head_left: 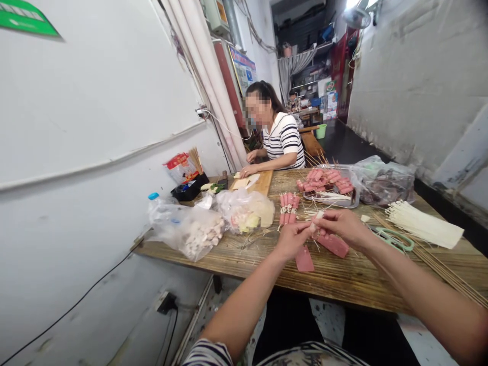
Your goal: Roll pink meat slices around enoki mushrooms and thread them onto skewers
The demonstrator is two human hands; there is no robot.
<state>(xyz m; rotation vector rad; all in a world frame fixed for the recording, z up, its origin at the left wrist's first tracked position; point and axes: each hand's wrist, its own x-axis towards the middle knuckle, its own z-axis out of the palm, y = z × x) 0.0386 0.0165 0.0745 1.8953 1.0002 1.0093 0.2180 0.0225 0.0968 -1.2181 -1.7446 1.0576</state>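
My left hand and my right hand meet above the wooden table, both closed on a small bundle of white enoki mushrooms wrapped in pink meat. Under them lie two pink meat slices. Just beyond, a row of finished pink skewers rests on the table. A metal tray holds several more skewers. A bunch of white enoki mushrooms lies to the right, with green-handled scissors beside it.
A person in a striped shirt sits at the table's far end with hands at a cutting board. Plastic bags of food sit on the left, a dark bag at far right. Bamboo sticks lie along the right edge.
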